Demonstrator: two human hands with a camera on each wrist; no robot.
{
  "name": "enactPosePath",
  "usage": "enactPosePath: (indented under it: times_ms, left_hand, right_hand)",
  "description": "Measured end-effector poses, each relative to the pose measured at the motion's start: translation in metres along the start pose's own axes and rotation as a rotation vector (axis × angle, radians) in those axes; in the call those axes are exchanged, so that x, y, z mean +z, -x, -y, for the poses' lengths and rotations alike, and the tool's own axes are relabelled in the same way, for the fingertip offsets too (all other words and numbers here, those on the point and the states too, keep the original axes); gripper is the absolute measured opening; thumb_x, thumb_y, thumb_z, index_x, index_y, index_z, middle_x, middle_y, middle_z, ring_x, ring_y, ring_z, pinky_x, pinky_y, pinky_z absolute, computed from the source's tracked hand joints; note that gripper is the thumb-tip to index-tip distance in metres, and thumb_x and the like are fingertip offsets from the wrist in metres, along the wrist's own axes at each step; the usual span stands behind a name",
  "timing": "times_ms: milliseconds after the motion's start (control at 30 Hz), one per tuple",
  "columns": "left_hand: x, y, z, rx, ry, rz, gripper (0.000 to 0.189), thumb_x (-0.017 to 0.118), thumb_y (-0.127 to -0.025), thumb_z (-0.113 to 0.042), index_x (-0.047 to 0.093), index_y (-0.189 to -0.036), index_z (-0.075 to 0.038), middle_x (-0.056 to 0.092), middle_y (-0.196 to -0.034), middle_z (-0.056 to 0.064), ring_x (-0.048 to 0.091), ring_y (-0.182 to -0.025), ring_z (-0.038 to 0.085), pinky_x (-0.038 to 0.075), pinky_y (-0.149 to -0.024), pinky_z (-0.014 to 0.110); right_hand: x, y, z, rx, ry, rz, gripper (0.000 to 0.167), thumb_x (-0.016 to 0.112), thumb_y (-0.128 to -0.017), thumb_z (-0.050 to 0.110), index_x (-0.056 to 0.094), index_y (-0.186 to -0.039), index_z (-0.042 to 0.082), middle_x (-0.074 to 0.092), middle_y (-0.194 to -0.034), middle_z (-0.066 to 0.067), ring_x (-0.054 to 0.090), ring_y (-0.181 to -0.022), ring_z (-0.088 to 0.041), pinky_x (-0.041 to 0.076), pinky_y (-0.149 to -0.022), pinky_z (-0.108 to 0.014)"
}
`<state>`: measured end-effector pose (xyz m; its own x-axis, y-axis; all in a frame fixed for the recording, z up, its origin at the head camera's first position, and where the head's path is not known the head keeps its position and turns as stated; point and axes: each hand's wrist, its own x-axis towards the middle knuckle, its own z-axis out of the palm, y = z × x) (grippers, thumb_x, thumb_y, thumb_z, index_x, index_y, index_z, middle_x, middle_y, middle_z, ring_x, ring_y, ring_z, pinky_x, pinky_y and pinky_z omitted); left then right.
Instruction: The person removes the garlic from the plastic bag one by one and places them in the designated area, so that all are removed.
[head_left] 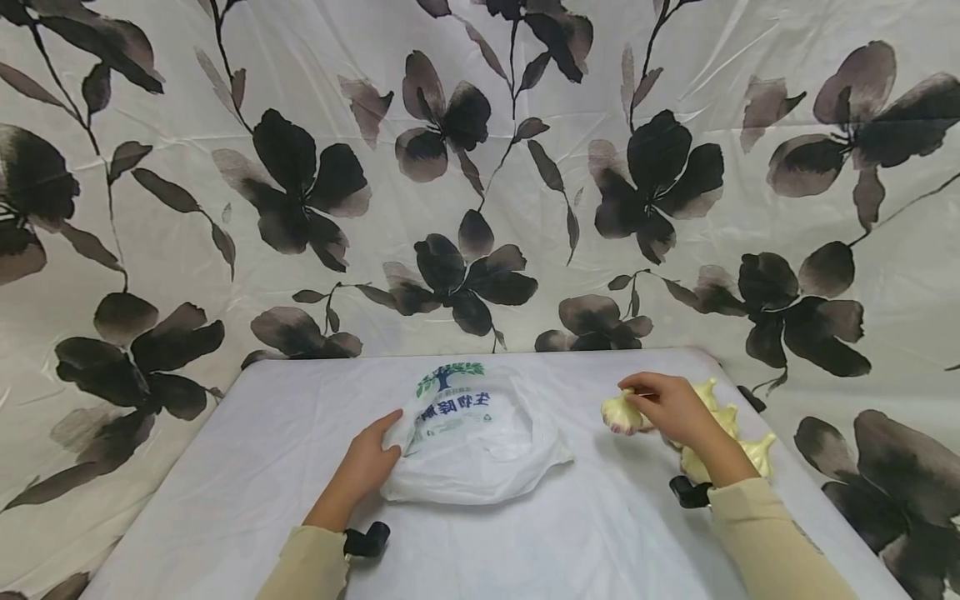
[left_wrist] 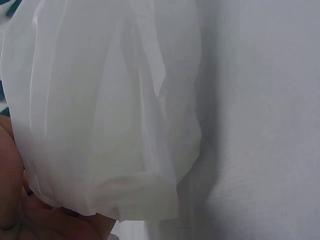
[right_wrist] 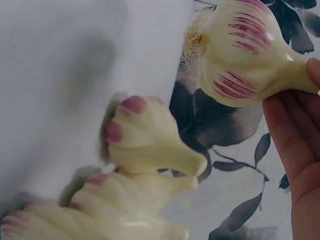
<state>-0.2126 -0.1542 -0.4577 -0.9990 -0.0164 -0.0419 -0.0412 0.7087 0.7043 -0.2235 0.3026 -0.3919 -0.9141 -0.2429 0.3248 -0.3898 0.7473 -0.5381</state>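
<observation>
A white plastic bag (head_left: 480, 479) with green and blue print lies on the table, its mouth spread open. At its left side my left hand (head_left: 365, 458) grips the rim between thumb and fingers; in the left wrist view the bag's wall (left_wrist: 115, 115) covers most of that hand. To the right of the bag, my right hand (head_left: 678, 408) pinches a garlic bulb (head_left: 619, 414) by its stem. The right wrist view shows this bulb (right_wrist: 245, 55) raised, with purple streaks and stringy roots. Several more garlic bulbs (right_wrist: 142, 137) sit together beneath the right hand.
A white cloth covers the table (head_left: 225, 475). Behind it hangs a floral curtain (head_left: 525, 183), which also shows past the table's sides. The pile of garlic (head_left: 757, 454) is near the right edge. Each wrist carries a black camera (head_left: 367, 540).
</observation>
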Motion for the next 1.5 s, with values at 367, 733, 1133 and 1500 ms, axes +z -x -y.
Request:
enactPosePath:
  times_ms: [367, 733, 1133, 1500]
  left_hand:
    - [-0.002, -0.004, 0.002, -0.011, -0.017, 0.002, 0.063, 0.049, -0.090, -0.009, 0.035, -0.151, -0.013, 0.033, -0.155, 0.021, 0.028, -0.144, 0.042, 0.026, -0.114, 0.060]
    - [-0.001, -0.005, 0.005, -0.007, -0.011, 0.004, 0.063, 0.050, -0.090, -0.009, 0.034, -0.151, -0.012, 0.033, -0.154, 0.022, 0.028, -0.143, 0.043, 0.027, -0.114, 0.060]
    - [0.001, -0.005, 0.006, -0.013, -0.010, 0.008, 0.063, 0.050, -0.091, -0.010, 0.034, -0.151, -0.014, 0.032, -0.155, 0.021, 0.027, -0.144, 0.043, 0.026, -0.114, 0.061]
    - [0.002, -0.005, 0.007, -0.007, -0.010, 0.003, 0.063, 0.050, -0.091, -0.010, 0.034, -0.151, -0.015, 0.032, -0.155, 0.021, 0.027, -0.144, 0.042, 0.027, -0.114, 0.060]
  right_hand:
    - [-0.006, 0.009, -0.018, 0.024, 0.049, 0.000, 0.022, 0.064, -0.090, 0.008, 0.069, -0.111, 0.003, 0.071, -0.108, -0.014, 0.070, -0.096, -0.030, 0.058, -0.081, -0.042]
    - [-0.009, 0.020, -0.031, 0.029, 0.086, 0.012, 0.022, 0.065, -0.089, 0.007, 0.070, -0.110, 0.003, 0.070, -0.109, -0.015, 0.069, -0.095, -0.029, 0.058, -0.081, -0.043]
    - [-0.011, 0.027, -0.043, 0.077, 0.079, 0.056, 0.019, 0.064, -0.087, 0.003, 0.071, -0.105, 0.004, 0.070, -0.105, -0.015, 0.068, -0.095, -0.031, 0.058, -0.081, -0.042]
    - [-0.010, 0.030, -0.050, 0.076, 0.085, 0.087, 0.020, 0.062, -0.088, 0.002, 0.071, -0.105, 0.002, 0.070, -0.105, -0.014, 0.067, -0.097, -0.030, 0.059, -0.080, -0.040]
